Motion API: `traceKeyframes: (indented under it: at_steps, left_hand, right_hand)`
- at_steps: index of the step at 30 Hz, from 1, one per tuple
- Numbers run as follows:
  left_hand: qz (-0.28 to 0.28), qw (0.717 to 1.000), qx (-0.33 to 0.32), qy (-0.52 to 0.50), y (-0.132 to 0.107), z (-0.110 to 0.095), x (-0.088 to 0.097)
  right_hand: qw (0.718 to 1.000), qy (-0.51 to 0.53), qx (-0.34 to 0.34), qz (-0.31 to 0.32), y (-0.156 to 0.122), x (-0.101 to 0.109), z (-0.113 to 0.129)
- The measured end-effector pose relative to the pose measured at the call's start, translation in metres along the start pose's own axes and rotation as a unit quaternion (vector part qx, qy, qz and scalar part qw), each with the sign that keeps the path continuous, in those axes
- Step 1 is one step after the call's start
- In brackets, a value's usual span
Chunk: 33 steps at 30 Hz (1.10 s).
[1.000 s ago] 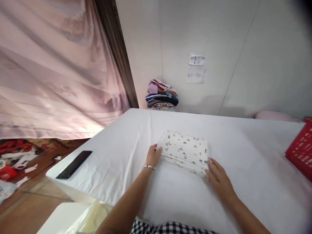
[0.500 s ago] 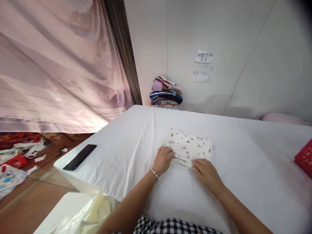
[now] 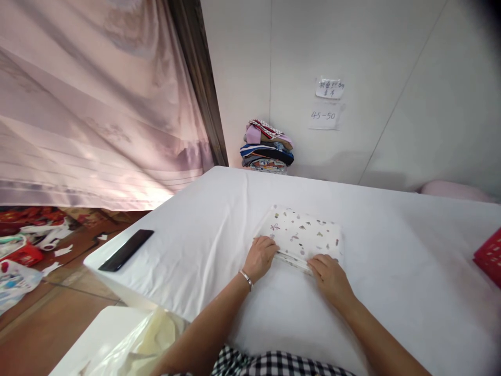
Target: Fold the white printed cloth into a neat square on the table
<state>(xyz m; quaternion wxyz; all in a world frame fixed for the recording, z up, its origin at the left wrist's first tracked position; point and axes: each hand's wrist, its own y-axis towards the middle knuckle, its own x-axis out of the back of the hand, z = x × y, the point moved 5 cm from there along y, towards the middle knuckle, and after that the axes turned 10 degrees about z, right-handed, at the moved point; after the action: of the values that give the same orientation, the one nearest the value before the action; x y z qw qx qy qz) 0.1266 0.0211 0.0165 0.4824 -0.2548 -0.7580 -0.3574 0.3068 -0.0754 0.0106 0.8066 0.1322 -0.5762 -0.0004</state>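
A folded white cloth (image 3: 303, 230) with small printed motifs lies flat on the white-covered table (image 3: 188, 230). Its layers show along the near edge. At the near left corner, my left hand (image 3: 261, 257) pinches that edge, a bracelet around the wrist. My right hand (image 3: 329, 274) grips the same edge near its right corner, fingertips on top. Both thumbs are mostly hidden by the fingers and cloth.
A dark phone (image 3: 127, 250) lies by the table's left edge. Several folded fabrics (image 3: 267, 146) are stacked against the wall at the back. A red basket (image 3: 489, 257) stands at the far right. A plastic bag (image 3: 144, 339) sits on a lower white surface at near left.
Both hands keep nearly the same places on the cloth's near edge, and the cloth stays put. The camera view has shifted slightly.
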Motion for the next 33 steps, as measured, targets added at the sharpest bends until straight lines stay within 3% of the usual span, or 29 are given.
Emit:
traceKeyframes:
  at_steps: [12,33]
  left_hand:
    - [0.014,0.999,-0.043,-0.024,0.000,-0.012,0.001]
    - [-0.003,0.999,-0.034,-0.033,0.002,-0.010,-0.007]
  right_hand:
    - [1.000,-0.011,0.013,-0.013,0.000,-0.004,-0.001]
    - [0.997,-0.010,0.040,-0.058,-0.005,-0.005,-0.001]
